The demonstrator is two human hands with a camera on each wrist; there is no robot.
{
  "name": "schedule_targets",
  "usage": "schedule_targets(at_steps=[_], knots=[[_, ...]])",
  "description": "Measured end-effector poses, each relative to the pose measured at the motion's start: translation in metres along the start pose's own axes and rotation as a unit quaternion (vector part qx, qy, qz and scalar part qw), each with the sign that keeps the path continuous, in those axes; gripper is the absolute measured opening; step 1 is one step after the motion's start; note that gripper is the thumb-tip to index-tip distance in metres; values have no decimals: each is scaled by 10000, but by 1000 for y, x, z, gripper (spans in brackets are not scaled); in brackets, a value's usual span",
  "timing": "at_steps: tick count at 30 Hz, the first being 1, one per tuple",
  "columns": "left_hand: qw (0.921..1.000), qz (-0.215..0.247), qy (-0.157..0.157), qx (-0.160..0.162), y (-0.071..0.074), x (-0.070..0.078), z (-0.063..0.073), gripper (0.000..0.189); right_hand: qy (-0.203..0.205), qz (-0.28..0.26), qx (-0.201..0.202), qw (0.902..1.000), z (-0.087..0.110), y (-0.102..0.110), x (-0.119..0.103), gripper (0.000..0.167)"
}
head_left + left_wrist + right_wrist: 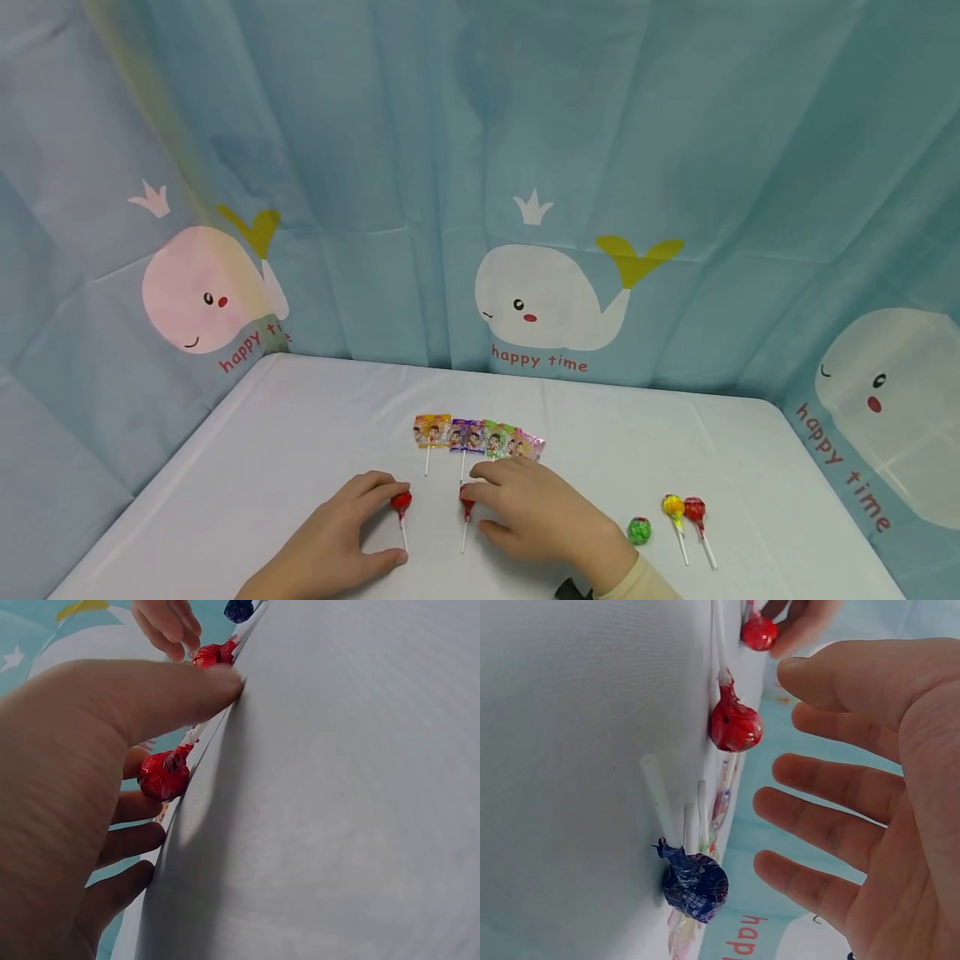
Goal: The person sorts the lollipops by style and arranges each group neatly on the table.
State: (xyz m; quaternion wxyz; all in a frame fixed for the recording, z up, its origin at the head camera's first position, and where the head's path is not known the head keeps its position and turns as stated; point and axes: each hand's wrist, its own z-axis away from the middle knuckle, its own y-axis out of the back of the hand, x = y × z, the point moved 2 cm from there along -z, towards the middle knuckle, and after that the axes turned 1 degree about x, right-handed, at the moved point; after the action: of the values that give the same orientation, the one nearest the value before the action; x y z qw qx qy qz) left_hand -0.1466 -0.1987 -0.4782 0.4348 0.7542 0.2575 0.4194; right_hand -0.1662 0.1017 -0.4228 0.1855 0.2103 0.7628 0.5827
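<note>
A red-wrapped lollipop (401,502) lies on the white tabletop, stick toward me. My left hand (341,529) arches beside it, index fingertip right at the candy and thumb by the stick's end; in the left wrist view the thumb crosses in front of the stick. To its right lies a second red lollipop (736,726), also stick toward me. Over it reaches my right hand (536,508), fingers spread and relaxed, fingertips overlapping the candy in the head view. A dark blue lollipop (696,887) lies by the right fingers, hidden under that hand from the head camera.
Beyond the hands, flat lollipops in orange (432,431), purple (467,436), green (497,438) and pink wrappers form a row. At right lie a green-wrapped candy (639,531), a yellow lollipop (672,506) and another red one (695,509). A whale-print curtain (420,183) hangs behind the table.
</note>
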Motion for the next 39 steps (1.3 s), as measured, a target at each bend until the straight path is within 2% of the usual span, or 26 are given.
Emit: schedule_targets(at_steps=[10,18,30,39], knots=[[9998,-154,10,152,-4,0,-2,73,-23,68,1,10000,0,0,0,29],[9992,-303,-41,264,-6,0,-5,69,-27,75,-60,9999,-1,-1,-1,29],[9991,282,46,321,-7,-10,-9,69,88,143,91,9998,-2,-5,-3,28],[9987,400,-102,305,-7,-23,-17,68,197,241,189,9993,-3,-5,-4,27]])
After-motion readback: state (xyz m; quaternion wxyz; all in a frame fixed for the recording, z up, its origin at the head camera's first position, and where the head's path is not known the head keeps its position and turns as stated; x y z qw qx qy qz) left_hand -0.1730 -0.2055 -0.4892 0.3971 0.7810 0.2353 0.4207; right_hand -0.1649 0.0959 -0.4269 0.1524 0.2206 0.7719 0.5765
